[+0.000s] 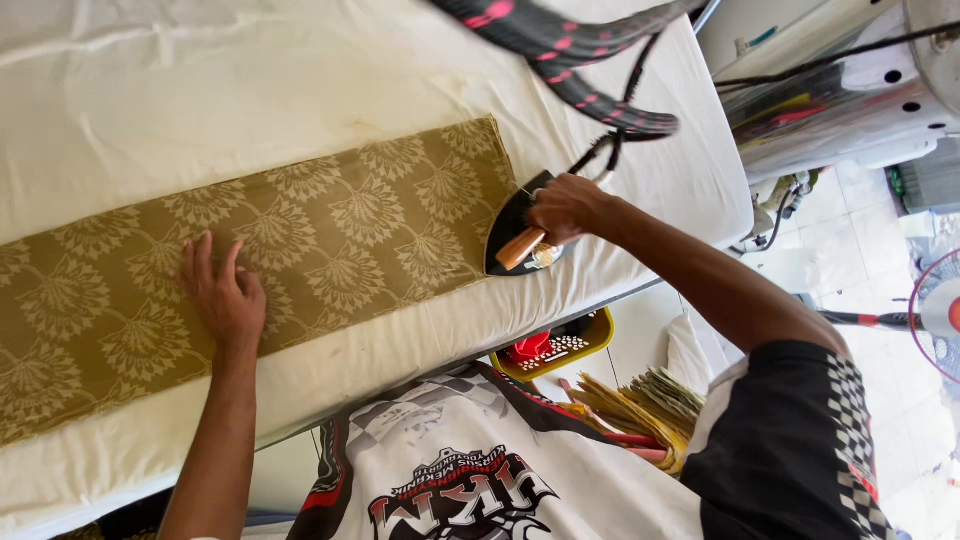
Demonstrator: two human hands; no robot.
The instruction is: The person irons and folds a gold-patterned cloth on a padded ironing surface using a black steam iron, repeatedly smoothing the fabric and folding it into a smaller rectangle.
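A long strip of olive-gold patterned fabric [300,240] lies across a white padded ironing table [250,70]. My left hand [222,290] rests flat on the strip, fingers spread. My right hand [566,207] grips the wooden handle of a black clothes iron [512,240], which sits at the strip's right end, partly on the white padding. A black cord with pink flecks [590,60] rises from the iron toward the top of the view.
Below the table's near edge stand a yellow basket [590,345] holding something red and a stack of folded gold fabric [640,405]. A sewing machine or metal appliance [850,90] is at the upper right, and a fan [935,310] at the right edge.
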